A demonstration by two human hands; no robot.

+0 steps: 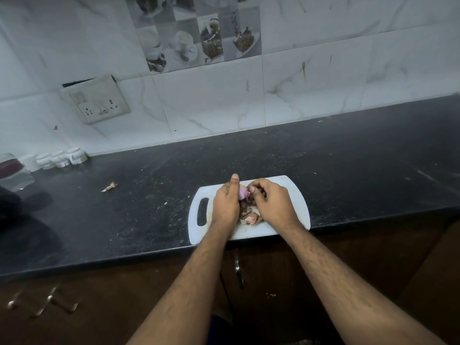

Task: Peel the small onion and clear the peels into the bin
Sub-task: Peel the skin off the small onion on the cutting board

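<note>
White spice jars (61, 158) are sitting far left on the black counter (348, 165), switchboard (97, 99) hanging on the wall upper left.

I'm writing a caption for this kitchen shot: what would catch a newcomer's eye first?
Two bare hands meet over a white cutting board at the black counter's near edge: the left hand holds a small purple onion while the right hand picks at it. Loose peels lie on the board below the hands, and one stray peel lies on the counter to the left.

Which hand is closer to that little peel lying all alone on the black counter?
Left. The left hand is over the cutting board, on the stray peel's side; the right hand is farther away.
</note>
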